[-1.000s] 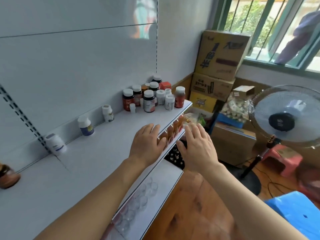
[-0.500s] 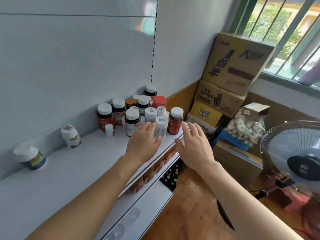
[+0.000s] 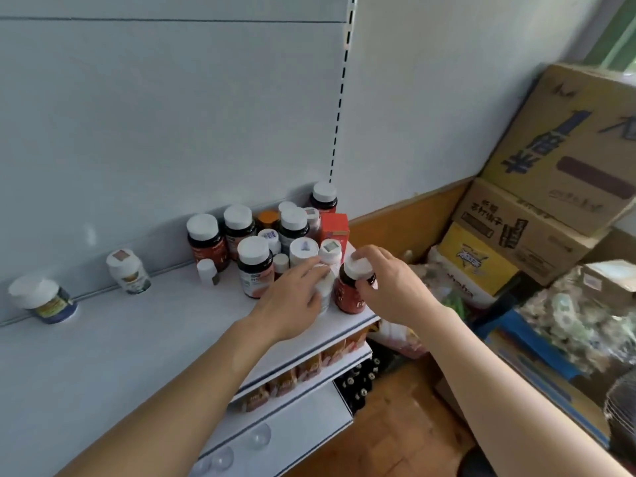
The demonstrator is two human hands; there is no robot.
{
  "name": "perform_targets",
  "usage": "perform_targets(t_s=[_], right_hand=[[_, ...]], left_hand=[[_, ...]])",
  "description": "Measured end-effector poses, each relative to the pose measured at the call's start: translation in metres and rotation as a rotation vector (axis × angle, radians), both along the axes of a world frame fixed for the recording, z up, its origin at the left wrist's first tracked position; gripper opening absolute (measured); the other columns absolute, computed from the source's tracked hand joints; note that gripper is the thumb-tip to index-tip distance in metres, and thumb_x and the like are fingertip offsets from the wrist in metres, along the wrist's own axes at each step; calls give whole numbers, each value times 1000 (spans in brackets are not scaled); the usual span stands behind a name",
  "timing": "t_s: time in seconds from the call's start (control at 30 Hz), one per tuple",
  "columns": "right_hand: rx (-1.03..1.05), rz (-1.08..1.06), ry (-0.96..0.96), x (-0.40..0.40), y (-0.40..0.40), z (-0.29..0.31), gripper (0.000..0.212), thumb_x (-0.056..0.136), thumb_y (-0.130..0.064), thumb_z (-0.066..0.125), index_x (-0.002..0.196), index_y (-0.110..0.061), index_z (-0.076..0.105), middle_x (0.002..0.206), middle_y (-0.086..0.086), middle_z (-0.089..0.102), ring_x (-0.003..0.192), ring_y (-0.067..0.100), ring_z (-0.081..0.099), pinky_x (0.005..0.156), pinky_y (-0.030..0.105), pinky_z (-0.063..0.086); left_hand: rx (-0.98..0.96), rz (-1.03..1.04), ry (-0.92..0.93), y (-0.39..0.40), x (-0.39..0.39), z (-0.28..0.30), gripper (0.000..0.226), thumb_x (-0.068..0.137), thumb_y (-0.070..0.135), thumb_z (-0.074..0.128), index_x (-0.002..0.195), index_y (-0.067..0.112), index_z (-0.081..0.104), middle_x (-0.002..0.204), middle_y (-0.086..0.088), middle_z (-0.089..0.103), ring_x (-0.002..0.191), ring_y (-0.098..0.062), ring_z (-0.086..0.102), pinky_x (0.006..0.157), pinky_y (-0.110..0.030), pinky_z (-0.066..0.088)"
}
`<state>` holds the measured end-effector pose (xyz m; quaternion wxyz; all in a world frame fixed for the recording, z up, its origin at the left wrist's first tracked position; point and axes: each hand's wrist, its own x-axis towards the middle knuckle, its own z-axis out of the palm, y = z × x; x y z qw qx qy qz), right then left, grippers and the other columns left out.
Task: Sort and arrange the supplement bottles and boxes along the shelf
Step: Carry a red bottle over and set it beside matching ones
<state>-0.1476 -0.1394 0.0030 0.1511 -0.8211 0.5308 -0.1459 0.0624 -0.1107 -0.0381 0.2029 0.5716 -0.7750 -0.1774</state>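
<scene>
A cluster of several white-capped supplement bottles stands at the right end of the white shelf [image 3: 103,356], with a red box [image 3: 334,228] behind them. My right hand [image 3: 389,287] grips a red bottle with a white cap [image 3: 351,297] at the shelf's front corner. My left hand [image 3: 292,301] closes over a small white bottle [image 3: 325,287] just left of it. Along the back wall stand two lone bottles, one white [image 3: 128,271] and one with a blue base [image 3: 44,299].
Stacked cardboard boxes [image 3: 557,166] fill the corner on the right, with bagged goods [image 3: 585,318] below them. Lower shelves hold orange packets [image 3: 309,366] and dark bottles [image 3: 358,383]. The wooden floor lies beneath.
Both hands reached forward from the shelf's edge to the bottle cluster. The right hand took hold of the red bottle and the left closed over the small white one. The view moved closer.
</scene>
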Motion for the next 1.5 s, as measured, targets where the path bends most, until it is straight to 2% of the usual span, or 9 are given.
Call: perform_targets(t_s=[0.2,0.33,0.53,0.7,0.87,1.07,1.17,1.37,1.5], right_hand=[[-28,254,-110,-25,-25,-10,37,88,-21,60,123,-26,49,126,-5,57,92,16,60,75,36,56],[-32,325,-215,-29,-35,-12,34,88,-26,64,122,-27,56,121,-10,59,97,11,59,80,36,55],[2,328,-451,-21,-36,3,34,87,-32,69,120,-28,62,119,-11,59,100,9,62,83,25,56],[83,320,-534,2,-33,15,33,88,-40,66,120,-33,62,118,-12,58,102,7,60,83,37,56],[75,356,-507,25,-17,16,34,88,-46,64,120,-35,62,115,-10,57,102,11,58,83,41,56],[77,369,-520,62,13,37,33,90,-48,62,121,-38,62,117,-10,60,102,10,59,85,41,56],[91,376,-503,85,38,47,30,90,-48,62,119,-40,62,108,-14,64,98,5,61,84,36,56],[86,432,-473,141,92,60,29,90,-43,64,118,-37,63,104,-16,64,93,0,60,78,21,51],[113,488,-468,178,131,59,28,91,-39,65,118,-33,65,105,-13,65,96,6,61,80,22,52]], left_hand=[[130,87,-8,-1,-2,-2,50,98,24,51,146,34,39,159,13,22,141,-15,32,112,-41,35],[120,202,20,5,-10,9,46,94,31,60,139,30,49,142,7,45,130,-15,44,104,-37,41],[117,401,358,21,-11,29,46,80,48,73,122,33,64,115,11,51,102,-10,60,92,-34,52],[101,498,476,46,-6,38,41,84,57,59,121,38,64,106,12,63,87,-1,61,75,-19,49],[119,542,530,73,7,38,37,95,49,52,129,37,60,123,7,64,108,-10,61,74,-24,55],[123,569,658,108,34,58,29,95,46,56,122,40,65,116,8,68,102,-8,65,70,-24,57],[68,640,661,132,54,67,32,92,48,60,120,34,67,111,8,70,99,-6,65,68,-22,55],[-1,722,572,193,101,76,35,93,53,53,120,33,64,114,3,67,100,-15,64,79,-39,59],[54,726,618,238,132,73,34,99,44,49,129,32,62,118,5,65,97,-10,64,60,-21,53]])
